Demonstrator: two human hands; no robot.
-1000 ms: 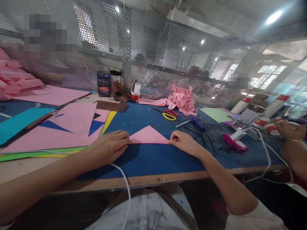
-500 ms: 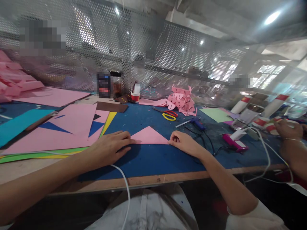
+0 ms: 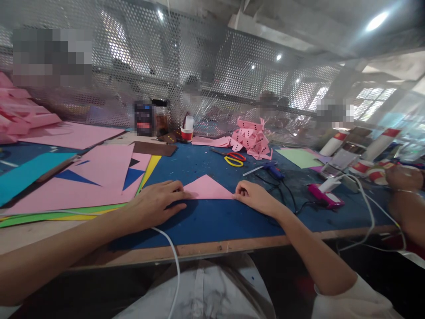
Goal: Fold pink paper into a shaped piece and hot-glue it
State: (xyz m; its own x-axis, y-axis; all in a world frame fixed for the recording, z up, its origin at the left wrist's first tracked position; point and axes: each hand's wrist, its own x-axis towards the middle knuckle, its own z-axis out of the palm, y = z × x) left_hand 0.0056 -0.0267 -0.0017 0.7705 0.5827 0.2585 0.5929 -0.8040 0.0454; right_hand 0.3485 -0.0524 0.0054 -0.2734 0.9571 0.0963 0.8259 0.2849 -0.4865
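A pink paper triangle point(image 3: 208, 188) lies flat on the blue table mat, its long edge toward me and its peak pointing away. My left hand point(image 3: 161, 198) rests over its left corner, fingers stretched out and pressing on the paper, thumb apart. At the right corner, my right hand point(image 3: 251, 195) has curled fingers, with thumb and index fingertip closed on the paper's tip. Whether the triangle is folded or a single layer I cannot tell.
Pink sheets point(image 3: 99, 177) lie left. Behind are scissors point(image 3: 235, 159), pink dotted paper pieces point(image 3: 250, 138) and a red-white cup point(image 3: 187, 134). A blue glue gun point(image 3: 274, 170), a magenta power strip point(image 3: 325, 196) and cables are right. Another person's hand point(image 3: 405, 178) is far right.
My left hand has slid slightly right along the triangle, covering more of its left corner. My right hand stays at the right corner. The other person's hand has shifted a little.
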